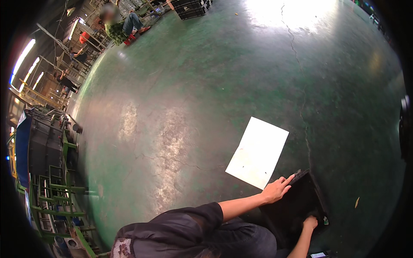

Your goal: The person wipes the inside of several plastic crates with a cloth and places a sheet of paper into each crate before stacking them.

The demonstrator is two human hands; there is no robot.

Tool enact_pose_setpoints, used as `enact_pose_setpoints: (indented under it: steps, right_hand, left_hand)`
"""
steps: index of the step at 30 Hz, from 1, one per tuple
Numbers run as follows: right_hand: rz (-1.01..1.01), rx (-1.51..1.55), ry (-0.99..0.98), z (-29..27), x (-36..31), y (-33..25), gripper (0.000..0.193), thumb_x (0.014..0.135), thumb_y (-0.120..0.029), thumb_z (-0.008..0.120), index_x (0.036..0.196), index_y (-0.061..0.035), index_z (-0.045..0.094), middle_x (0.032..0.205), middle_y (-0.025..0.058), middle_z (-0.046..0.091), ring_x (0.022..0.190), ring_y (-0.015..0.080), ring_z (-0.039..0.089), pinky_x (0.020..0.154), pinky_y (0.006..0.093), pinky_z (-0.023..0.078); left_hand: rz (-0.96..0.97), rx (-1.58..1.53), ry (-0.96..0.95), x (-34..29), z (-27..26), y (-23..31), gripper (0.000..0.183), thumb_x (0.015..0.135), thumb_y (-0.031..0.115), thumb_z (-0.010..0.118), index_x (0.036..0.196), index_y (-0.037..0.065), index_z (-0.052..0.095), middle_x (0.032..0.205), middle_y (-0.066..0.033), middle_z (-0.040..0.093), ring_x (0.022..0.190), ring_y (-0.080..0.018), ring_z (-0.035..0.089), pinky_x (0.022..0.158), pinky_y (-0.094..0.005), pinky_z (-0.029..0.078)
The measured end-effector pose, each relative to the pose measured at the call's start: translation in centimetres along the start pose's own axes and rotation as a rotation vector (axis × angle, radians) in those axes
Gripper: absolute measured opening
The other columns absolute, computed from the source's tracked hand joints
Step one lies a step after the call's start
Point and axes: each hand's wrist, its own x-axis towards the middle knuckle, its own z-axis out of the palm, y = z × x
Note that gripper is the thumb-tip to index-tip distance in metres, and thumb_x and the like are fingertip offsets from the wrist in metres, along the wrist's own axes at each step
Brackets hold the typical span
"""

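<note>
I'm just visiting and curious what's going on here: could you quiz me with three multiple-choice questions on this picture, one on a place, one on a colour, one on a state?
1. Where does the white sheet lie?
A. on the floor, beside the black tray
B. inside the tray
C. on a rack

2. What colour is the floor?
A. red
B. green
C. white

3. How do the hands meet the black tray?
A. both hang clear of it
B. only one touches it
C. the left hand at its upper edge, the right hand at its lower side

Answers:
1 A: the sheet lies flat on the floor, just up and left of the tray.
2 B: the cracked floor shines green.
3 C: the left hand has its fingers on the rim, and the right hand rests against the lower part.
</note>
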Motion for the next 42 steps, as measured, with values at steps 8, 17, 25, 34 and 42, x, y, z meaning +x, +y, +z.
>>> enact_pose_setpoints:
  steps: [8, 17, 25, 34, 42]
  right_hand:
    - [-0.012, 0.033, -0.394, 4.2, -4.0, -3.1, 0.037, 0.068, -0.025, 0.071, 0.101, -0.0104, 0.067, 0.110, 0.0095, 0.064, 0.104, 0.0266, 0.061, 0.084, 0.0401, 0.051]
    - [0.035, 0.448, -0.278, 0.3, -6.9, -6.1, 0.034, 0.061, -0.015, 0.067, 0.092, -0.0016, 0.065, 0.102, 0.0200, 0.063, 0.100, 0.0361, 0.060, 0.084, 0.0423, 0.050]
    - [-0.276, 0.729, -0.058, -7.9, -8.4, -17.7, 0.030, 0.079, -0.026, 0.057, 0.088, 0.0024, 0.064, 0.095, 0.0274, 0.062, 0.092, 0.0413, 0.060, 0.077, 0.0479, 0.048]
    - [0.436, 0.575, 0.212, -0.4, -6.4, -3.4, 0.038, 0.067, -0.009, 0.070, 0.104, -0.0144, 0.063, 0.118, 0.0155, 0.045, 0.110, 0.0358, 0.047, 0.089, 0.0502, 0.044]
    - [-0.306, 1.336, 0.557, -4.3, -4.0, -18.2, 0.028, 0.079, -0.008, 0.057, 0.107, 0.0001, 0.059, 0.110, 0.0206, 0.053, 0.100, 0.0373, 0.053, 0.087, 0.0418, 0.044]
  left_hand:
    - [-0.010, -0.016, 0.001, -0.1, -0.1, 0.1, 0.053, 0.095, 0.029, 0.040, 0.143, 0.020, 0.020, 0.104, -0.0159, 0.049, 0.087, -0.0347, 0.056, 0.074, -0.0421, 0.048]
    - [-0.029, -0.026, 0.007, -0.2, -0.2, 0.5, 0.053, 0.095, 0.030, 0.040, 0.143, 0.020, 0.020, 0.101, -0.0159, 0.049, 0.086, -0.0348, 0.056, 0.073, -0.0421, 0.048]
    - [-0.023, 0.015, -0.005, 0.3, -0.2, 0.7, 0.053, 0.095, 0.031, 0.040, 0.143, 0.020, 0.021, 0.100, -0.0167, 0.049, 0.088, -0.0352, 0.056, 0.073, -0.0432, 0.049]
    - [-0.018, -0.007, 0.035, 0.1, 0.2, 0.1, 0.053, 0.095, 0.031, 0.040, 0.143, 0.021, 0.019, 0.103, -0.0170, 0.049, 0.085, -0.0372, 0.056, 0.074, -0.0431, 0.048]
    - [-0.040, 0.018, 0.010, -0.3, -0.6, -0.1, 0.052, 0.095, 0.030, 0.038, 0.143, 0.021, 0.020, 0.102, -0.0176, 0.049, 0.087, -0.0367, 0.056, 0.075, -0.0428, 0.048]
